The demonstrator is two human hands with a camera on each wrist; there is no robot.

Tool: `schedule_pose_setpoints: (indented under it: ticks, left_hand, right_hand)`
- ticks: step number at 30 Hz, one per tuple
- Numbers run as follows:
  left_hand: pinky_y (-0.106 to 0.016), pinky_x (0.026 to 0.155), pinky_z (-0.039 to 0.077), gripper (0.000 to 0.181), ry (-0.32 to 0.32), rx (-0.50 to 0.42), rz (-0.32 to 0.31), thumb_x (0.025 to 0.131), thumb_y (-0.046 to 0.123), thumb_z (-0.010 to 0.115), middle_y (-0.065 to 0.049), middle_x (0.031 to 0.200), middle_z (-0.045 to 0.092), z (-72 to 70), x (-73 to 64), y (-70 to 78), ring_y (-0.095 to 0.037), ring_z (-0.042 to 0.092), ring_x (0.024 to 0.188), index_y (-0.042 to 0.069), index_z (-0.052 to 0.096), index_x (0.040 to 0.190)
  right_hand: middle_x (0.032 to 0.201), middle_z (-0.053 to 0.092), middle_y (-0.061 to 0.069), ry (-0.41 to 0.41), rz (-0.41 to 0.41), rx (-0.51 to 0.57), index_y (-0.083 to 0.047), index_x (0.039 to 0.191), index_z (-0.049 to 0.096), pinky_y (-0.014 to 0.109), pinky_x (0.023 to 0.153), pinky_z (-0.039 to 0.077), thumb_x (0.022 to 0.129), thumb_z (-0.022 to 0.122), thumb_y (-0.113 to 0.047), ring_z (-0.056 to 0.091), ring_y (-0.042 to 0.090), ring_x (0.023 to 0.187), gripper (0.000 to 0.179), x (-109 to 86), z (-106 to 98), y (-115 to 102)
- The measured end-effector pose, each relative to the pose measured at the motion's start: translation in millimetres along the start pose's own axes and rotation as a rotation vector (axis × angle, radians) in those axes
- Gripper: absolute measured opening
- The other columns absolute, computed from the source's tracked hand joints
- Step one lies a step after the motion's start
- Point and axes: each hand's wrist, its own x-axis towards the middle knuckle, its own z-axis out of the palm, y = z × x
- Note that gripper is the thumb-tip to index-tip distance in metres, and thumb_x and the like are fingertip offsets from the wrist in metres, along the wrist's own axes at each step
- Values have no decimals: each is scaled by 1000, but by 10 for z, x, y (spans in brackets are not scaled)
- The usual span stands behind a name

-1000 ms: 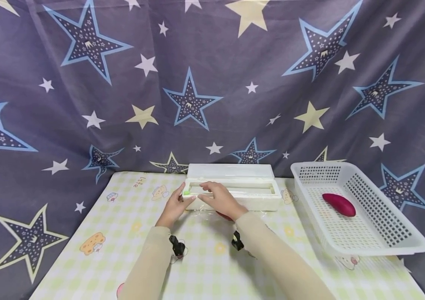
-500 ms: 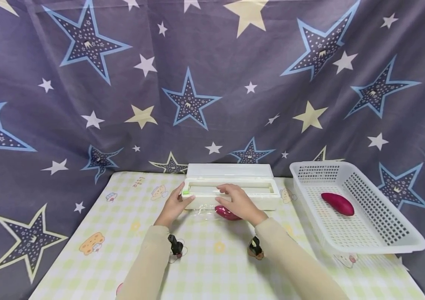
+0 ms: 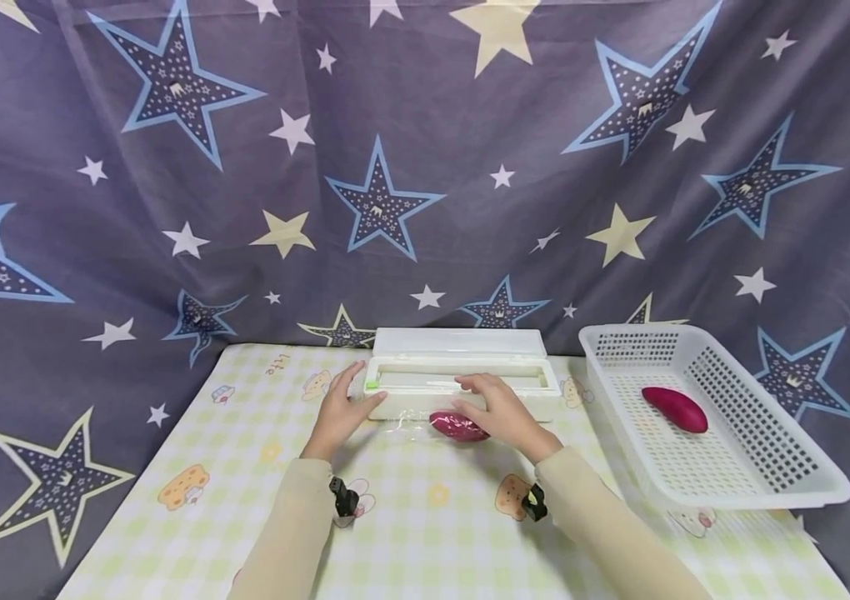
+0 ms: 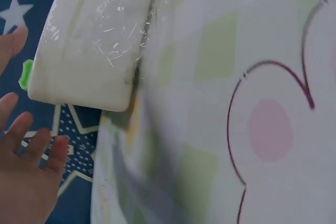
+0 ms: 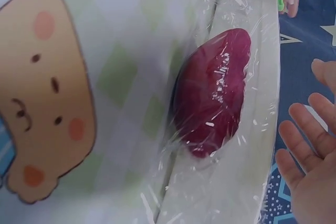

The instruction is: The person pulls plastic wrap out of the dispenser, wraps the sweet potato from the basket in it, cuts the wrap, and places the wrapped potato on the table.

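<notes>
The left grip point(image 3: 338, 414) and right grip point(image 3: 506, 418), fingers apart and holding nothing, are near the open white oblong plastic box point(image 3: 425, 377) at centre frame. Between them, a glossy magenta tapered vegetable point(image 3: 458, 426) lies under clear crinkled film point(image 3: 402, 426), its wrapping apparently begun but unfinished; a second magenta vegetable point(image 3: 676, 409), seemingly bare, lies in the white latticed plastic basket point(image 3: 762, 502) at right.

The head camera looks forward and down across the green-checked, cloth-covered bench point(image 3: 170, 550) from farthest back; both wrist cameras view it close up, turned sideways. All three share the long white rectangular box point(image 3: 417, 403).
</notes>
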Motion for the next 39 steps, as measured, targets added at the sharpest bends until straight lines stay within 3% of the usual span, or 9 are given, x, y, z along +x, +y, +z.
schedule_pose_setpoints:
  ticks: [4, 9, 14, 18, 22, 26, 39]
  left_hand:
    - [-54, 109, 38, 71, 85, 20, 136, 89, 27, 79, -10, 155, 38, -6, -30, 58, -30, 36, 141, 14, 46, 150]
    - [-53, 106, 42, 64, 97, 45, 247, 87, 22, 81, -11, 150, 45, 55, -90, 158, -30, 43, 136, 11, 53, 144]
    - [-48, 102, 47, 56, 41, 137, 346, 86, 22, 82, -9, 137, 56, 213, -175, 284, -31, 55, 122, 11, 59, 137]
    - [-44, 100, 48, 52, -59, 202, 409, 86, 22, 82, -6, 131, 60, 357, -229, 346, -27, 58, 117, 12, 62, 133]
    - [-44, 102, 47, 50, -182, 221, 445, 86, 22, 81, -4, 129, 62, 486, -255, 355, -24, 57, 119, 11, 63, 132]
    - [-44, 105, 44, 49, -259, 237, 469, 87, 22, 81, -3, 129, 62, 587, -251, 330, -24, 56, 122, 10, 64, 131]
    - [-41, 108, 42, 51, -280, 296, 483, 83, 13, 83, -7, 132, 61, 800, -210, 256, -24, 55, 123, 7, 64, 129]
  right_hand:
    - [125, 63, 9, 6, 15, 5, -6, 133, 61, 45, 103, 45, 96, 70, -27, 58, 27, 117, 44, -73, -26, 25]
    - [125, 64, 8, 6, 25, -1, -6, 132, 62, 46, 103, 46, 96, 70, -29, 58, 27, 116, 43, -168, -62, 79]
    - [121, 65, 7, 11, 33, 5, -7, 130, 63, 47, 96, 50, 95, 71, -29, 60, 27, 112, 42, -256, -93, 148]
    - [120, 65, 7, -15, 70, 18, -7, 129, 64, 46, 92, 52, 94, 73, -27, 60, 26, 110, 41, -311, -95, 197]
    - [117, 66, 9, -31, 110, 16, -7, 128, 65, 46, 93, 51, 92, 76, -25, 60, 25, 108, 42, -343, -81, 230]
    - [114, 67, 7, -35, 130, 13, -6, 127, 66, 45, 93, 51, 89, 78, -22, 61, 25, 106, 43, -355, -60, 250]
    - [122, 63, 13, -77, 113, 91, -1, 124, 65, 49, 92, 53, 88, 77, -11, 63, 31, 103, 39, -387, -32, 313]
